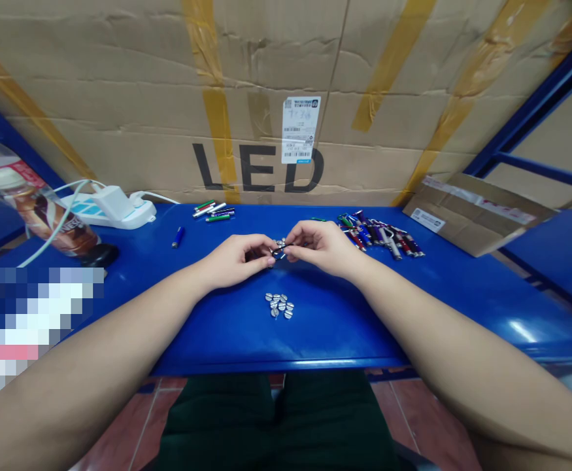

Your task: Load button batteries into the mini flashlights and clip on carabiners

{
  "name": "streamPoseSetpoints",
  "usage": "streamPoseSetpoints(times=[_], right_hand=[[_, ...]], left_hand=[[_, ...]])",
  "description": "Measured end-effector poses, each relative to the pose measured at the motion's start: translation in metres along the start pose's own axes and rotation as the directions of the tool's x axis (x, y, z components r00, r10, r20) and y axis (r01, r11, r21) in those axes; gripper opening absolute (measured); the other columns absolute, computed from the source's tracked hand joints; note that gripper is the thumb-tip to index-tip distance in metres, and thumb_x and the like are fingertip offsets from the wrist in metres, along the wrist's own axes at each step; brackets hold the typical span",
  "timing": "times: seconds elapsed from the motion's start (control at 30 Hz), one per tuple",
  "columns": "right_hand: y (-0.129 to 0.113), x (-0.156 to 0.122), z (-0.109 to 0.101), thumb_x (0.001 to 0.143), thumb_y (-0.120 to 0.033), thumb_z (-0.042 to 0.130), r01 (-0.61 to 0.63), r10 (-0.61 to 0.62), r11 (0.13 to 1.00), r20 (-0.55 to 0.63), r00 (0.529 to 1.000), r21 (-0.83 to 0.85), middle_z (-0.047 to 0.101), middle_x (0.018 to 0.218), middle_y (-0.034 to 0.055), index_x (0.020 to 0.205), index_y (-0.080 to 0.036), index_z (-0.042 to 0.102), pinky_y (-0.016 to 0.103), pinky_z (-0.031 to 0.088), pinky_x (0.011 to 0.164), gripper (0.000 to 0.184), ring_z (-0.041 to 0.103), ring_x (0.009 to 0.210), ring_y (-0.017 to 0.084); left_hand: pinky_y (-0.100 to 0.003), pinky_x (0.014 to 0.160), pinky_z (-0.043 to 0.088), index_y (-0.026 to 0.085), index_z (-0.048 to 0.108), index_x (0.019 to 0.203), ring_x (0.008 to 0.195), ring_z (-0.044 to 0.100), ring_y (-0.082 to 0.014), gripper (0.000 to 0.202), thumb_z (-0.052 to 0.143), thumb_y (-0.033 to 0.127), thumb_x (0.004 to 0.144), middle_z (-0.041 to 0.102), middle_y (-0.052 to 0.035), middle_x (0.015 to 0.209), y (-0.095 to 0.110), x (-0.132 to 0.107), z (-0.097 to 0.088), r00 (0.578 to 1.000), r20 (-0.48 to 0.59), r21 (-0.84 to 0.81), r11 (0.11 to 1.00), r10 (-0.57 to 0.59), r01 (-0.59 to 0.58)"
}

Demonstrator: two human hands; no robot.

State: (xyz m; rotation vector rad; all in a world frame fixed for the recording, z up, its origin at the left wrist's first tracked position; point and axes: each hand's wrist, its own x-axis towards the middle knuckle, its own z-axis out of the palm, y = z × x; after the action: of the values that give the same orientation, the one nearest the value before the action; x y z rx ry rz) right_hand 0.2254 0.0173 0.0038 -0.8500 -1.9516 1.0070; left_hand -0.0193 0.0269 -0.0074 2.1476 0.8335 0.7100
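My left hand [236,260] and my right hand [323,250] meet over the middle of the blue table [227,327]. Both are closed at the fingertips around a small, thin dark piece [280,249], which is too small and too covered to name. Just behind the fingertips lie some small silver pieces [280,242], partly hidden by the hands. Nearer to me, several small round silver pieces [282,305] form a loose cluster on the table.
Colourful slim metal tubes [378,235] are heaped at the right, with a smaller group [214,210] at the back left. One blue tube [178,237] lies apart. A power strip [133,212], a drink bottle [55,216] and a cardboard box [476,212] flank the work area.
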Motion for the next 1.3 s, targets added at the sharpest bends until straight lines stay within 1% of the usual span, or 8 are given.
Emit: streamPoseSetpoints(times=[0.27,0.47,0.6,0.83,1.07,1.3], right_hand=[[0.0004,-0.0004,-0.0001,0.085,-0.034,0.075,0.015,-0.015,1.000,0.004,1.000,-0.024,0.075,0.078,0.0025,0.089,-0.020,0.066,0.032,0.058,0.070,0.018,0.072,0.071,0.018],[-0.0002,-0.0003,-0.0010,0.087,-0.033,0.073,0.051,-0.050,0.996,0.018,0.999,-0.079,0.074,0.078,0.0027,0.089,-0.019,0.069,0.031,0.056,0.069,0.015,0.070,0.070,0.017],[0.0007,0.0000,-0.0012,0.087,-0.033,0.073,0.068,-0.069,0.992,-0.001,0.998,-0.108,0.074,0.080,0.0037,0.089,-0.018,0.069,0.031,0.056,0.070,0.016,0.069,0.073,0.017],[0.0004,0.0007,0.0000,0.087,-0.033,0.072,0.074,-0.074,0.994,0.015,0.997,-0.078,0.073,0.078,0.0031,0.090,-0.018,0.069,0.031,0.055,0.069,0.016,0.068,0.070,0.016],[-0.0004,0.0001,-0.0006,0.086,-0.033,0.073,0.057,-0.055,0.993,0.020,0.998,-0.099,0.075,0.080,0.0038,0.091,-0.018,0.070,0.031,0.056,0.070,0.017,0.069,0.073,0.017],[0.0002,0.0002,-0.0003,0.086,-0.032,0.073,0.063,-0.061,0.993,0.020,0.998,-0.103,0.075,0.083,0.0043,0.091,-0.017,0.071,0.032,0.056,0.073,0.016,0.070,0.074,0.017]], left_hand=[[-0.031,0.077,0.055,0.018,0.070,0.103,0.080,0.070,-0.0184,0.024,0.068,0.040,0.093,0.075,-0.0037,0.087,0.0056,-0.0001,-0.0004,1.000,0.008,-0.017,1.000,-0.018,0.019],[-0.033,0.077,0.056,0.018,0.069,0.101,0.081,0.071,-0.0196,0.025,0.066,0.042,0.093,0.076,-0.0046,0.089,0.0044,0.0003,0.0000,0.999,0.019,-0.022,0.999,-0.048,0.048],[-0.032,0.079,0.055,0.018,0.069,0.101,0.082,0.070,-0.0189,0.026,0.065,0.042,0.093,0.075,-0.0041,0.090,0.0053,0.0000,-0.0004,0.999,0.023,-0.032,0.999,-0.043,0.043],[-0.030,0.071,0.051,0.017,0.069,0.097,0.075,0.065,-0.0178,0.029,0.067,0.046,0.092,0.072,-0.0028,0.081,0.0083,-0.0001,-0.0004,0.997,0.010,-0.015,0.997,-0.075,0.075],[-0.031,0.074,0.054,0.017,0.068,0.102,0.076,0.068,-0.0174,0.026,0.068,0.041,0.091,0.072,-0.0027,0.083,0.0059,-0.0004,0.0007,0.999,-0.013,-0.049,0.997,-0.052,0.051],[-0.031,0.073,0.055,0.017,0.067,0.103,0.075,0.069,-0.0178,0.027,0.067,0.041,0.092,0.072,-0.0030,0.082,0.0065,-0.0003,0.0009,0.998,-0.020,-0.049,0.997,-0.054,0.053]])
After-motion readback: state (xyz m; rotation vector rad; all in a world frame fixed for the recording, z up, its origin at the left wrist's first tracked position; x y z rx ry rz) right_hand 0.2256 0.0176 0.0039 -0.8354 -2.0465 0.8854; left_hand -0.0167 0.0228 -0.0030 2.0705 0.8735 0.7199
